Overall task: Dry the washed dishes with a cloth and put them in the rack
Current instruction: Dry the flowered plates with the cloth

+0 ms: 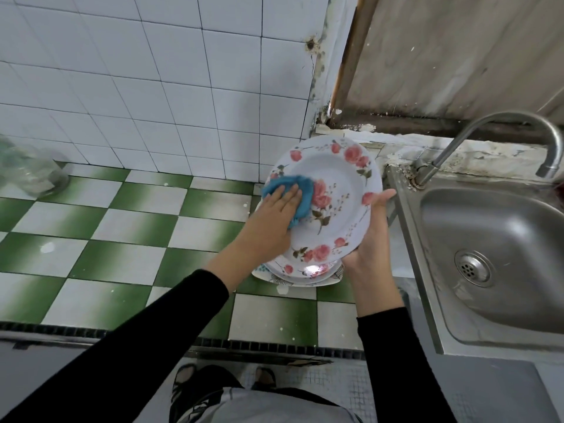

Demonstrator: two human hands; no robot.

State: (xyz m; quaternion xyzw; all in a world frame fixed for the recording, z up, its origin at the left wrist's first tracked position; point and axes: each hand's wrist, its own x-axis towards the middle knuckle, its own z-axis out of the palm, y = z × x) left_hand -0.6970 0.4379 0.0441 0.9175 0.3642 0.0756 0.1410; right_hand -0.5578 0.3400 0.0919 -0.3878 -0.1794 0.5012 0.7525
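1. The floral plate (335,178) is held tilted in the air above the table (122,239), its face towards the person.
2. The right grip (370,239) holds the plate by its right rim. The thumb lies along the edge and the fingers are hidden behind.
3. The left grip (276,209) lies flat, fingers straight, pressing a blue cloth (305,193) on the plate's left inner face.
4. Directly beneath, a stack of plates (305,276) sits on the table, just beside the sink (503,227).
5. The faucet (488,126) arches over the basin to the right of the plate, near but apart from it.
6. The tiled wall (122,71) stands close behind the plate's top rim.
7. A glass jar (33,172) stands at far left, against the wall, well apart.
8. Bare chequered tiles run left of the stack, out to the dark front edge.
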